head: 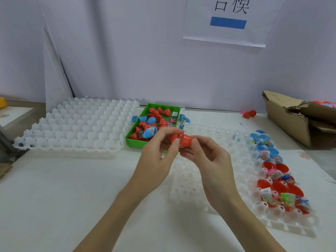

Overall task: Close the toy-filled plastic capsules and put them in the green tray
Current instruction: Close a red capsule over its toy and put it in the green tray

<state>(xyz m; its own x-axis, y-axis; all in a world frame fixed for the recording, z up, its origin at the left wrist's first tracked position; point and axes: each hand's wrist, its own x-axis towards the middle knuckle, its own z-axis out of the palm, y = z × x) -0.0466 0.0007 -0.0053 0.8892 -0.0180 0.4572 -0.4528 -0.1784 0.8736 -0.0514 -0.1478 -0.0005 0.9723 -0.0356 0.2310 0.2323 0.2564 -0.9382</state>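
Both my hands meet over the table's middle around a red plastic capsule [183, 140]. My left hand [160, 150] pinches its left half between thumb and fingers. My right hand [205, 153] grips the larger right half. The two halves sit together; whether they are fully snapped I cannot tell. Just behind the hands stands the green tray [136, 141], holding several red and blue capsules. At the right, open red capsule halves [276, 186] and blue capsule halves [265, 144] with small toy packets sit in a white moulded tray [227, 179].
A second white moulded tray [76, 124] lies at the left. A torn cardboard box [294, 117] stands at the far right, with a loose red capsule [250, 113] near it. Blue halves [136, 118] lie beside the green tray. A partition wall rises behind the table.
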